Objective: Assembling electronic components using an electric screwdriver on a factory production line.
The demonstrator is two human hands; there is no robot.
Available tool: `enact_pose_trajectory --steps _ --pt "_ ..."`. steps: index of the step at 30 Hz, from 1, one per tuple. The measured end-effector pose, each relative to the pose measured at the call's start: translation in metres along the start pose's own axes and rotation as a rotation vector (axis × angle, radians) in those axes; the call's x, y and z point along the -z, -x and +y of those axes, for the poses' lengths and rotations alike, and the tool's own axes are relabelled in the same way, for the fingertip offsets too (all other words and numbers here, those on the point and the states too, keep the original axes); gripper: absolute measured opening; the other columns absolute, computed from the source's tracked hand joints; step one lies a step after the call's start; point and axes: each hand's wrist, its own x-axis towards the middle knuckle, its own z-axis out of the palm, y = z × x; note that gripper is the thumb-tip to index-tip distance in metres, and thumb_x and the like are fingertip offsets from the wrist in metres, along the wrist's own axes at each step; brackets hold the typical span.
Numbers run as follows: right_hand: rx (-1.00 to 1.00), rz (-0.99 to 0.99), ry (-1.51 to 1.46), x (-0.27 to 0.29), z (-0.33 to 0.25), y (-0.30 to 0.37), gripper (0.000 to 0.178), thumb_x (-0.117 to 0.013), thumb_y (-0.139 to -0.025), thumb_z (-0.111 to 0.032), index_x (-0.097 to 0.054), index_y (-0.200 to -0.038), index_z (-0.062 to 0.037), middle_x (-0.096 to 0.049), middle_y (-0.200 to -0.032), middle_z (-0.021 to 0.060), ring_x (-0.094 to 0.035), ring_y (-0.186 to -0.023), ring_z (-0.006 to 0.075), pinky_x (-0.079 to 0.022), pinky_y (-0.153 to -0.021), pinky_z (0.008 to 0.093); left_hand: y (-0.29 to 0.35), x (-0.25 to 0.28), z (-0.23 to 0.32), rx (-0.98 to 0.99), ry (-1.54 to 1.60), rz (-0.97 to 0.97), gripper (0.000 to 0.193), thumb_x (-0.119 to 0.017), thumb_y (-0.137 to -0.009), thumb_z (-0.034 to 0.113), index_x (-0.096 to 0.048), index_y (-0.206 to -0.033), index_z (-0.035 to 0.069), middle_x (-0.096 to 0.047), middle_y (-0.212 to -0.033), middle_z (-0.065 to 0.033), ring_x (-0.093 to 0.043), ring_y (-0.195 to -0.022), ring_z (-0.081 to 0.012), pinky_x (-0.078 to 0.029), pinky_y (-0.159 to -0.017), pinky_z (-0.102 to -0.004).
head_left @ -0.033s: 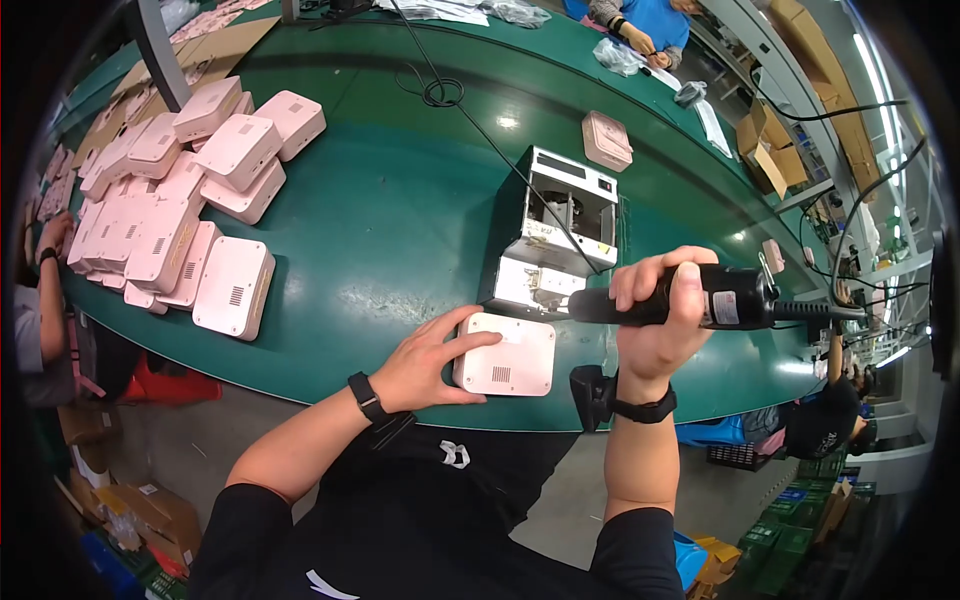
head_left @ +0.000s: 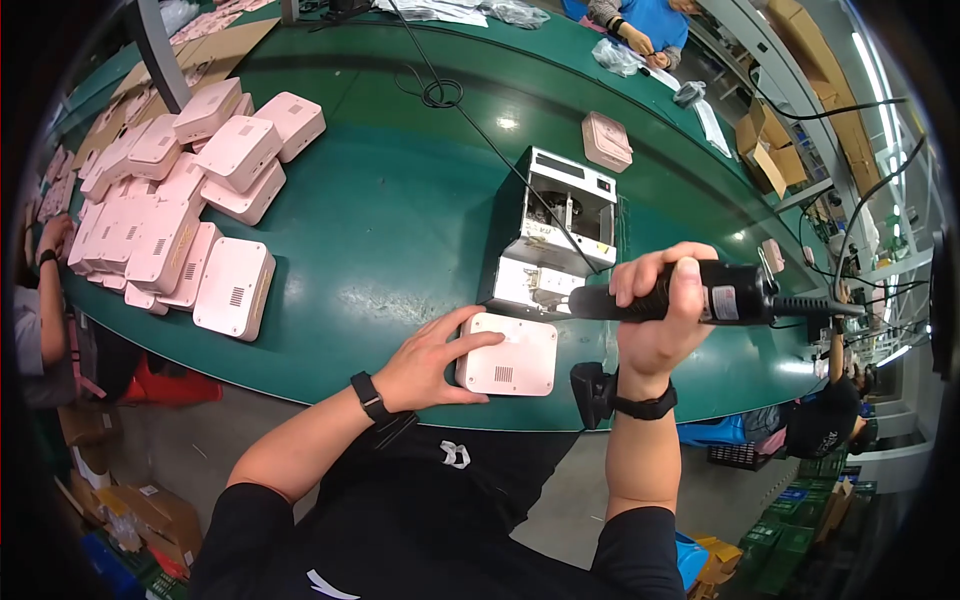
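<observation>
A pale pink rectangular casing (head_left: 508, 357) lies flat near the front edge of the green table (head_left: 400, 230). My left hand (head_left: 430, 360) rests on its left side, fingers spread over the edge. My right hand (head_left: 655, 315) is closed around a black electric screwdriver (head_left: 730, 295) held level above the table. The tool's tip points left and reaches the front of a white box-shaped machine (head_left: 560, 225) that stands just behind the casing. A cord runs off the tool's right end.
Several pink casings (head_left: 190, 210) are piled at the table's left. One more casing (head_left: 607, 140) lies behind the machine, and a black cable (head_left: 440, 95) loops at the back. Other people work at the left edge (head_left: 40, 300) and far side (head_left: 640, 20). A black clamp (head_left: 595, 392) hangs at the front edge.
</observation>
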Motion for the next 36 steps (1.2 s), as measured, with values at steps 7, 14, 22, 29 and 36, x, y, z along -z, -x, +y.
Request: enact_pose_trajectory --steps 7,14,22,29,36 --pt "-0.056 -0.069 0.117 -0.003 0.012 -0.009 0.018 -0.052 -0.095 -0.021 -0.049 -0.094 -0.0041 -0.048 -0.062 0.0073 -0.045 -0.047 0.0168 -0.043 -0.049 0.0335 -0.012 -0.011 0.003 -0.026 -0.067 -0.038 0.076 -0.087 -0.066 0.036 -0.056 -0.134 0.023 -0.040 -0.146 -0.0131 -0.046 -0.129 -0.0361 -0.040 -0.107 -0.0469" --pt "-0.130 -0.163 -0.076 -0.020 -0.004 0.016 0.022 -0.055 -0.094 -0.023 -0.046 -0.100 -0.0040 -0.049 -0.063 0.0087 -0.046 -0.050 0.0167 -0.043 -0.051 0.0340 -0.014 -0.011 0.000 -0.032 -0.060 -0.045 0.075 -0.087 -0.066 0.035 -0.057 -0.134 0.024 -0.041 -0.145 -0.0119 -0.046 -0.129 -0.0358 -0.040 -0.106 -0.0470" --pt "-0.161 -0.241 -0.064 -0.026 0.014 0.023 0.026 -0.058 -0.093 -0.024 -0.044 -0.102 -0.0042 -0.050 -0.065 0.0093 -0.045 -0.052 0.0162 -0.043 -0.053 0.0337 -0.016 -0.010 0.001 -0.053 -0.037 -0.030 0.072 -0.087 -0.066 0.033 -0.059 -0.132 0.021 -0.042 -0.144 -0.0120 -0.046 -0.129 -0.0350 -0.040 -0.104 -0.0472" --pt "-0.187 -0.259 -0.079 -0.032 0.025 0.030 0.028 -0.061 -0.091 -0.024 -0.043 -0.099 -0.0040 -0.050 -0.066 0.0099 -0.044 -0.053 0.0155 -0.043 -0.052 0.0332 -0.016 -0.013 -0.005 -0.109 0.028 0.017 0.082 -0.089 -0.058 0.020 -0.058 -0.134 0.024 -0.042 -0.145 -0.0134 -0.046 -0.130 -0.0343 -0.040 -0.104 -0.0451" --pt "-0.186 -0.260 -0.052 -0.033 0.027 0.032 0.028 -0.062 -0.090 -0.021 -0.042 -0.097 -0.0036 -0.050 -0.066 0.0098 -0.044 -0.052 0.0156 -0.043 -0.051 0.0326 -0.016 -0.012 -0.006 -0.140 0.030 0.039 0.082 -0.089 -0.058 0.019 -0.058 -0.134 0.023 -0.042 -0.144 -0.0144 -0.045 -0.130 -0.0344 -0.039 -0.105 -0.0452"
